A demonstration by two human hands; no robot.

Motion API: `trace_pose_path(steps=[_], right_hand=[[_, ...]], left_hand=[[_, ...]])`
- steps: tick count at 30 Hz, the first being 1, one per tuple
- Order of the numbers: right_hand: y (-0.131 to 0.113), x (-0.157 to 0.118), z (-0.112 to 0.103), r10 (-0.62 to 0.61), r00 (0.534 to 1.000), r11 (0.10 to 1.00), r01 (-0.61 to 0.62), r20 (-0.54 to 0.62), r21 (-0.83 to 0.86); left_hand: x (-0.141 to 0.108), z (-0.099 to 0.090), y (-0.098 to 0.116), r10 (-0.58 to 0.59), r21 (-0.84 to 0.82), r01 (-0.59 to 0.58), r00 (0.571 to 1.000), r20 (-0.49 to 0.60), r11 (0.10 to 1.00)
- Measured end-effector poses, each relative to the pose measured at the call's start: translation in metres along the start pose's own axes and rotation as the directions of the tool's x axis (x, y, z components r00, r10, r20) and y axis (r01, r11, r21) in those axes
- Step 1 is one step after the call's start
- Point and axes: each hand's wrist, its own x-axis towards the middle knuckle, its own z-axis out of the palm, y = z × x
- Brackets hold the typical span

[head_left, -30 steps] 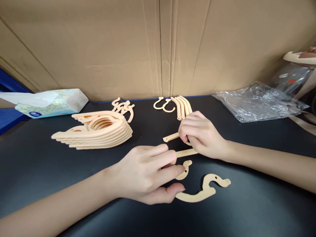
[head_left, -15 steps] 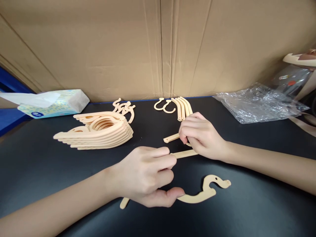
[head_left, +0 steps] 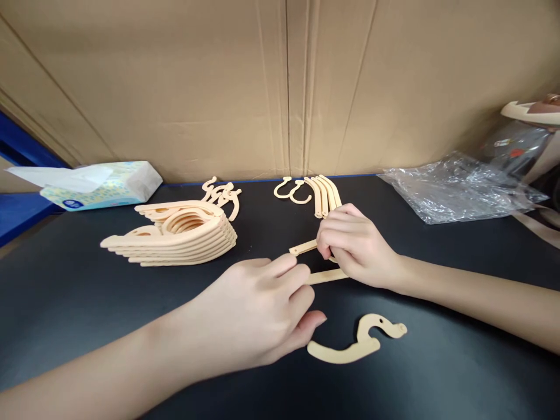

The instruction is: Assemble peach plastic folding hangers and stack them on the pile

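Observation:
My left hand (head_left: pixel 271 309) is curled, its thumb held apart below the other fingers. Its fingertips cover the left end of a flat beige strip (head_left: pixel 326 277), so what they hold is hidden. The strip's other end runs under my right hand (head_left: pixel 354 245), which is closed around beige plastic hanger parts. A second hanger arm (head_left: pixel 303 248) sticks out left from the right fingers. Close to my left thumb, on the black tabletop, lies a hanger piece with a curved arm and a hook-like loop (head_left: pixel 345 352).
Folded beige hangers (head_left: pixel 188 245) are stacked at left, with loose hooks (head_left: pixel 223 195) behind them. Farther back lie two hooks (head_left: pixel 300 195) and several hanger arms (head_left: pixel 324 195). A tissue pack (head_left: pixel 105 184) stands left, a clear plastic bag (head_left: pixel 455 186) right, and cardboard (head_left: pixel 196 87) behind.
My left hand has turned slightly and its thumb has come off the curved hanger piece. The strip end below that hand is now out of sight. My right hand has barely moved.

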Motion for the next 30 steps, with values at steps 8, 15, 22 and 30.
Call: trace_pose_path(steps=[8,15,22,30], right_hand=[[-0.005,0.006,-0.007,0.017,1.000,0.999,-0.018,-0.019,-0.038],[-0.015,0.022,-0.028,0.060,0.990,0.990,-0.042,0.128,-0.133],[-0.019,-0.008,-0.028,0.088,0.966,0.991,-0.060,0.241,-0.119],[-0.025,-0.029,-0.026,0.134,0.955,0.991,-0.124,0.266,-0.052]], left_hand=[[-0.022,-0.009,0.019,-0.291,-0.001,0.295,0.943,0.159,0.956],[-0.015,0.006,0.021,-0.363,-0.116,0.376,0.924,0.120,0.919],[-0.019,0.019,0.017,-0.445,-0.204,0.447,0.894,0.061,0.871],[-0.024,0.027,0.011,-0.418,-0.228,0.419,0.907,0.054,0.879]])
